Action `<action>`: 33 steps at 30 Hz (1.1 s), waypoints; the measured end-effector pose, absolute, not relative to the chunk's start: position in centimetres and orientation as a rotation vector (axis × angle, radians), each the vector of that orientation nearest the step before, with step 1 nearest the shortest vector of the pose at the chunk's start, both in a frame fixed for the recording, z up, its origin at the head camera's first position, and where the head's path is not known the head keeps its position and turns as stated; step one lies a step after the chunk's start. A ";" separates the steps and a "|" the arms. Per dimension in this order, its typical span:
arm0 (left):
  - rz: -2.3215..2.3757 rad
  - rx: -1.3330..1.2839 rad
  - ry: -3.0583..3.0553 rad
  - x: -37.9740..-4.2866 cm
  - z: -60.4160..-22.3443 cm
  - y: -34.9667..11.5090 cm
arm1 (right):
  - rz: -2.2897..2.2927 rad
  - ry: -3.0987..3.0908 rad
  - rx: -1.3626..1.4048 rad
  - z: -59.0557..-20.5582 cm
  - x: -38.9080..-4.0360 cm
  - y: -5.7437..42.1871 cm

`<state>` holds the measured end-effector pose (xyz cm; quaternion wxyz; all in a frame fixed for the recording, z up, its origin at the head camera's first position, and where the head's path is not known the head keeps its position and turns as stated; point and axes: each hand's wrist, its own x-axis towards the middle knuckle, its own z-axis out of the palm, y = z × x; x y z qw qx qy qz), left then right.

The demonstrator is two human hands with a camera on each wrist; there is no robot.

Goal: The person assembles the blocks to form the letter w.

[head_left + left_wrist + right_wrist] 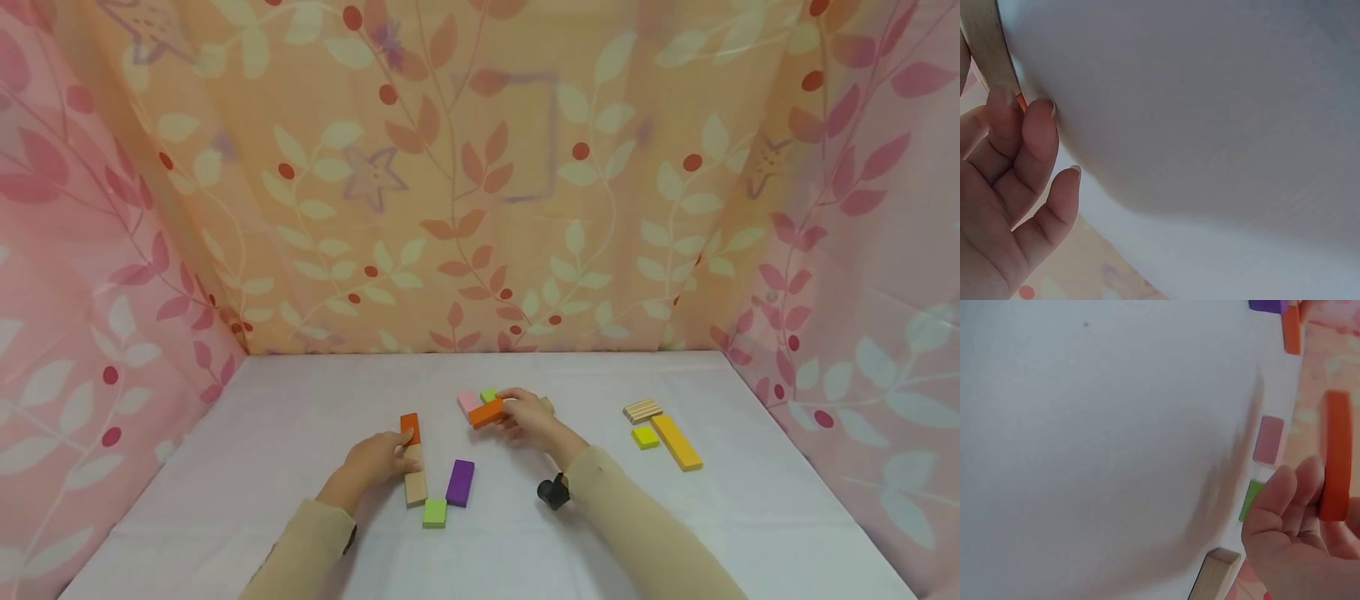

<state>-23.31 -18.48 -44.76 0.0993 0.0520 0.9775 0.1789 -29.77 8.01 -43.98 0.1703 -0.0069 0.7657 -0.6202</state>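
So we've got both hands busy here. Our right hand [531, 418] pinches an orange block [486, 412], held up off the white cloth [525, 550] (the right wrist view shows it best), near the pink block [468, 402] and a green block [489, 395], with a pale wooden block [1215, 575] on the other side of the hand. Our left hand [371, 460] is down on a row of blocks, thumb and fingers gripping the upper wooden block [413, 452] where it meets the flat orange one [409, 426]. Below that we see the lower wooden block [416, 490], then a lime block [434, 513] and a tilted purple block [461, 483]. Off to the right: a ridged piece [642, 411], a small yellow block [645, 437] and a long yellow block [677, 442].
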 end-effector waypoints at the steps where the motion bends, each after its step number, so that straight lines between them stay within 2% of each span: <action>1: 0.526 0.153 2.891 -23.3 -44.8 -18.5 | -1.734 2.184 -0.046 -44.0 -29.7 7.8; 10: 0.553 0.145 2.866 -23.5 -45.1 -18.3 | -1.324 2.387 -0.322 -45.6 -29.6 6.4; 17: 0.515 0.137 2.877 -23.5 -44.8 -18.3 | -1.241 2.493 -0.237 -45.6 -29.6 5.7; 33: 0.528 0.160 2.879 -23.4 -44.5 -18.2 | -1.174 2.523 -0.309 -45.2 -29.7 5.1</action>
